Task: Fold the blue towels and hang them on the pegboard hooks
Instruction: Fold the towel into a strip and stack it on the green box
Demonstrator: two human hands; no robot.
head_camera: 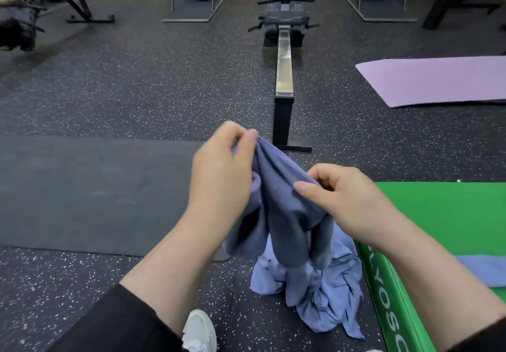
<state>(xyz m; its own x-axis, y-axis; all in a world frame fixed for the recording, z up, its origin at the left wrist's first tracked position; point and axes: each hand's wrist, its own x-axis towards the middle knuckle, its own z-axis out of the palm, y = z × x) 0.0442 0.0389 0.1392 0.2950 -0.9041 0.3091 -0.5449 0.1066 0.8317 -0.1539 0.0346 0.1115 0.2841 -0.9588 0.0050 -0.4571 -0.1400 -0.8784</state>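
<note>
Head view of a gym floor, taken at the start of the fold. We see the left hand point(221, 171) raised in front of us, its thumb and fingertips pinching the upper edge of a blue towel point(284, 209); the grip is closed on the cloth. The right hand point(347, 198) sits lower and to the right, and its grip likewise pinches the same towel along a nearby edge. The towel hangs bunched between the two hands, creased lengthwise and not yet spread flat.

Below it, on the speckled floor point(131, 83), lies a heap of further blue towels point(328, 291), crumpled and unfolded, just beside a green padded box point(443, 214). One more blue cloth point(482, 269) rests flat on top of that box; whether it is already folded we cannot tell. A dark mat point(90, 195) lies to the left, a lilac mat point(438, 83) to the far right, and a rowing machine point(284, 58) stands ahead. A white shoe point(200, 329) shows at the bottom edge.

We judge the step in hand to be finding the corners of a single towel, so the task is at an early stage. The next move calls for drawing the hands apart to pull the edge taut, so that the cloth opens before it is doubled over. No pegboard or hooks appear in this view; hanging will require turning elsewhere.
</note>
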